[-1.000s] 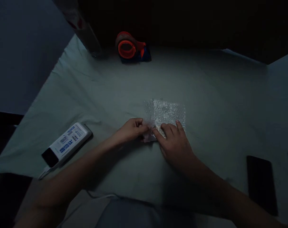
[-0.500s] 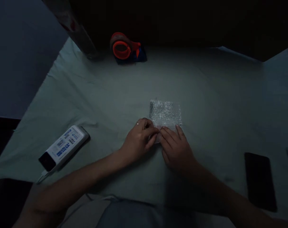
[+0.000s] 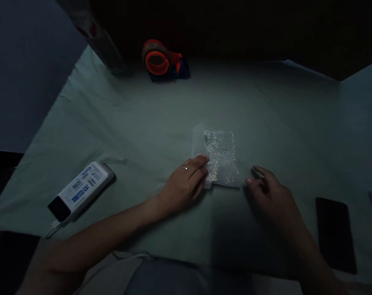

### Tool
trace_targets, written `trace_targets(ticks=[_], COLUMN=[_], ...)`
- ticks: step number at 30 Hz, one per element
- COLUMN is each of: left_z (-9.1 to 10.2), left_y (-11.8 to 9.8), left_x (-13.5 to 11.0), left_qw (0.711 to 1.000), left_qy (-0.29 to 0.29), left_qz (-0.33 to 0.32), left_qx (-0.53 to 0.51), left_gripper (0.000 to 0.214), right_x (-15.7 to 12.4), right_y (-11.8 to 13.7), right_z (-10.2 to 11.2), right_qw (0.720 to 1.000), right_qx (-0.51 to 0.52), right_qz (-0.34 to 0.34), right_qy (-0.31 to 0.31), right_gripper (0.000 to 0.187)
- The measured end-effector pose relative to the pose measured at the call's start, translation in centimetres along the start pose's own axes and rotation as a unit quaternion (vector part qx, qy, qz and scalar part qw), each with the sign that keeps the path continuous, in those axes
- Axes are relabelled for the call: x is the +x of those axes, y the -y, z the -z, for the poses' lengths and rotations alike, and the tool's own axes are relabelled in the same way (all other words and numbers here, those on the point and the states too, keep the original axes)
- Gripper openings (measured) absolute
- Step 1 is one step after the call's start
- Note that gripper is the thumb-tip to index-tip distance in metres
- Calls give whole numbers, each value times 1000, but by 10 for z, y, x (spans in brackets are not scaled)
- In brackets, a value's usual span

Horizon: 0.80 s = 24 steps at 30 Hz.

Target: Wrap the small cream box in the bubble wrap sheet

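Observation:
A small translucent bubble wrap sheet [image 3: 224,153] lies on the pale green cloth, with a strip along its left side folded over. My left hand [image 3: 186,179], a ring on one finger, rests on the lower left of the wrap. Its fingers lie over the folded strip and press it down. My right hand [image 3: 270,194] is apart from the wrap, just right of its lower right corner. The thumb and index finger there are spread, with nothing seen between them. A paler patch shows through the wrap by the left fingertips; what it is I cannot make out.
An orange and blue tape dispenser [image 3: 158,61] stands at the back. At the left lies a white power bank [image 3: 83,188] with a cable. A dark phone [image 3: 336,233] lies at the right. A clear wrapped roll [image 3: 100,41] leans at the back left, beside a large dark surface [image 3: 235,28].
My right hand has let go of the wrap and moved right. My left hand has flattened onto the wrap's left side, where a folded strip now shows. Both hands were pinching its lower edge before.

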<state>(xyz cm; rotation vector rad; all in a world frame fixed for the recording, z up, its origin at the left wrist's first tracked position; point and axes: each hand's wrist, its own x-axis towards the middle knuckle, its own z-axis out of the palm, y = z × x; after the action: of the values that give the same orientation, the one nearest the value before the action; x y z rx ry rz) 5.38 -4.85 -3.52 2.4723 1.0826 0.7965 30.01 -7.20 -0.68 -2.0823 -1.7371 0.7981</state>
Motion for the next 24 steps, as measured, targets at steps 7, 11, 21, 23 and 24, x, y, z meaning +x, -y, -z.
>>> trace_targets(ticks=[7, 11, 21, 23, 24], left_z=[-3, -1, 0, 0, -1], left_y=[-1, 1, 2, 3, 3], left_x=[0, 1, 1, 1, 1], left_qw=[999, 999, 995, 995, 996], left_qy=[-15, 20, 59, 57, 54], left_qz=[-33, -42, -57, -61, -64], left_qx=[14, 24, 48, 46, 44], left_gripper=[25, 32, 36, 35, 35], right_x=[6, 13, 9, 9, 9], right_y=[7, 11, 33, 39, 42], right_z=[-30, -43, -51, -51, -51], right_qw=[959, 926, 822, 822, 822], right_qx=[256, 361, 542, 543, 543], right_qz=[-107, -110, -164, -164, -163], right_qy=[68, 4, 65, 58, 51], right_gripper=[62, 65, 34, 31, 31])
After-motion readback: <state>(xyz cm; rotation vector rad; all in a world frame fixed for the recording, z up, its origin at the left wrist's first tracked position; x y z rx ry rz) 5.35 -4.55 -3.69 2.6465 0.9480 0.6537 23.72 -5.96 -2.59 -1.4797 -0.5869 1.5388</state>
